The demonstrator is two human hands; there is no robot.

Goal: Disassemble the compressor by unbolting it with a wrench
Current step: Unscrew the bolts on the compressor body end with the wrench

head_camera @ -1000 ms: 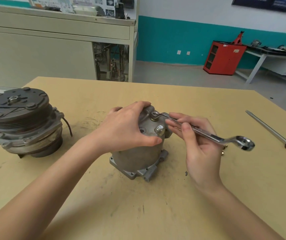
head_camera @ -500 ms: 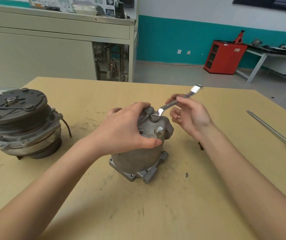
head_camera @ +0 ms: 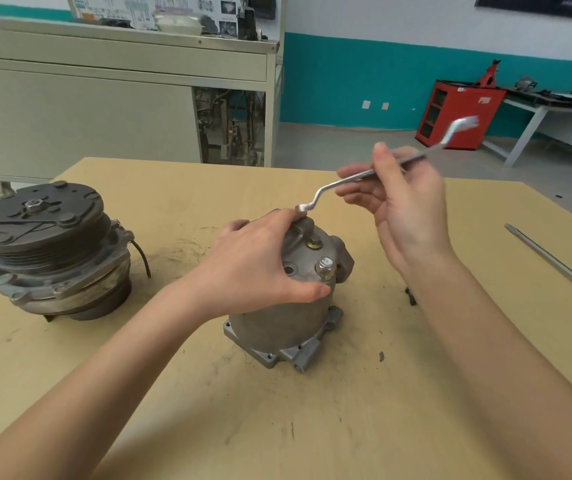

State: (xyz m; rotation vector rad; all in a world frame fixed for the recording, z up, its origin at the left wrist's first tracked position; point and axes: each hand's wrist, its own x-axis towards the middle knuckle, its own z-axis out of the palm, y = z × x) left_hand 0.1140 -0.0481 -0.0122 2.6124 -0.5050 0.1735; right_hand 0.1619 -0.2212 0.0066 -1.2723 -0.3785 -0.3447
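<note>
Compressor housing (head_camera: 284, 317): centre of frame, upright on its flanged base on the table (head_camera: 277, 427). Grey cast metal, stiff. Judged heavy enough to sit steady, yet liable to twist or walk under wrench load. Smooth cylindrical wall, probably slippery. Take hold at the top casting or the base lugs, not the bare wall.

Top face: brass-coloured bolt (head_camera: 314, 242) near the middle, silver bolt (head_camera: 326, 268) toward the near right edge, both in place. Open port (head_camera: 291, 270) just left of the silver bolt.

Left hand (head_camera: 253, 268): clamped over the left side of the top face, fingers curled across the far rim, thumb pressed on the near wall below the silver bolt. Serves as the counter-hold.

Wrench (head_camera: 347, 180): offset ring type, slim steel, rigid. Ring end just above the far rim of the housing, beside the left fingertips, clear of both bolts. Whether touching the casting: not discernible. Shaft slanting toward the upper right of frame.

Right hand (head_camera: 406, 209): right of centre, above the housing, pinching the shaft at mid-length between thumb and fingertips, other fingers loosely spread, blurred. Light grip, judged adequate for positioning only. For breaking a bolt loose, wrap fully and hold nearer the free end.

Left of frame: clutch and pulley assembly (head_camera: 45, 244), well apart from the housing. Right edge: screwdriver (head_camera: 554, 261), flat on the table.
</note>
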